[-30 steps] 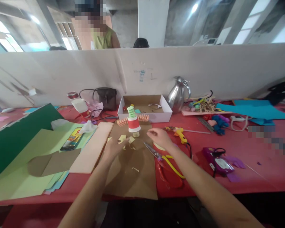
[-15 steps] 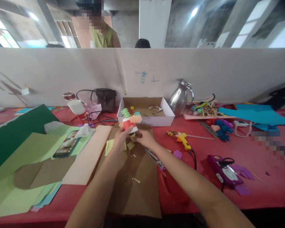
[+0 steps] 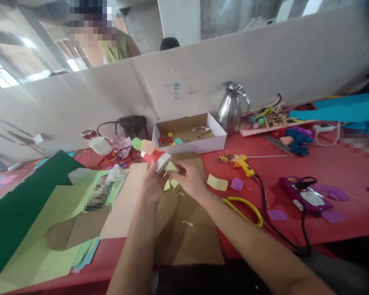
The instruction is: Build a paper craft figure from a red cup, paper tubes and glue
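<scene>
My left hand is closed around a red and white paper cup, which lies tilted with its wide end toward my right hand. Folded green paper and folded peach paper stick out at the cup's far left end. Between the fingers of my right hand is a pale yellow piece of paper, close to the cup's wide end; whether it touches the cup I cannot tell. Below both hands, small yellow paper scraps lie on a brown cardboard sheet.
Behind the hands stands a shallow white box with small pieces inside, beside a metal jug. To the right lie a yellow glue gun, a yellow loop and a purple device. Coloured paper sheets cover the left.
The cup has tipped over, its wide end now facing right. The yellow paper in my right hand has come into sight. The whole view has tilted and shifted.
</scene>
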`<act>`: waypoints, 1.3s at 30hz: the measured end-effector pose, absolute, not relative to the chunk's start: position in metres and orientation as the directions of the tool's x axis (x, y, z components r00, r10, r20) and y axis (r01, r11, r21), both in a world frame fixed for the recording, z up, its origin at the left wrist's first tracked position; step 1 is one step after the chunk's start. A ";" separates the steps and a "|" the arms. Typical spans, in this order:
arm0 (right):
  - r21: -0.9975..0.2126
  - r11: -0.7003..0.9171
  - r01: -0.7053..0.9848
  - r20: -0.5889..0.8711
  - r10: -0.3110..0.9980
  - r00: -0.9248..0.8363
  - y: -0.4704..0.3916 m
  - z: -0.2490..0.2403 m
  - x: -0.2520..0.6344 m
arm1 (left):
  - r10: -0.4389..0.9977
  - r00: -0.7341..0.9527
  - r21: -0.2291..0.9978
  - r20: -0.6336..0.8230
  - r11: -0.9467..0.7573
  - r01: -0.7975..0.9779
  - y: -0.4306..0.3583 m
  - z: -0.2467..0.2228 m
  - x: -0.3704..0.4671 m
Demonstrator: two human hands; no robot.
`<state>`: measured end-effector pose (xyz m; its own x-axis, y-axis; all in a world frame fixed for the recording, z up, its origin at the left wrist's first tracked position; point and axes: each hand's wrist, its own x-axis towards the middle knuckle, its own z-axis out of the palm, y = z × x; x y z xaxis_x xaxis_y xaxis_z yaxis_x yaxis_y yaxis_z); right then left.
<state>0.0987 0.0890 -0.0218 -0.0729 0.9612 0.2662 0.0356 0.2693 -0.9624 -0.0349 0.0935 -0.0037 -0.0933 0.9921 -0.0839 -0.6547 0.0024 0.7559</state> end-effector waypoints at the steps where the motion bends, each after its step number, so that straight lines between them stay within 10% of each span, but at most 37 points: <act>1: -0.962 0.272 0.020 0.270 0.960 -0.068 0.087 -0.023 0.096 | 0.994 -0.092 0.761 -0.059 -0.015 -0.649 0.092 -0.005 -0.035; 31: -0.937 0.250 -0.243 0.284 0.952 -0.115 0.102 -0.035 0.102 | 0.952 -0.130 0.875 0.277 -0.306 -0.375 0.091 -0.013 -0.023; 39: -0.930 0.246 0.274 0.223 0.968 -0.113 0.123 -0.049 0.110 | 0.916 -0.270 0.927 0.297 -0.344 -0.151 0.117 -0.040 -0.020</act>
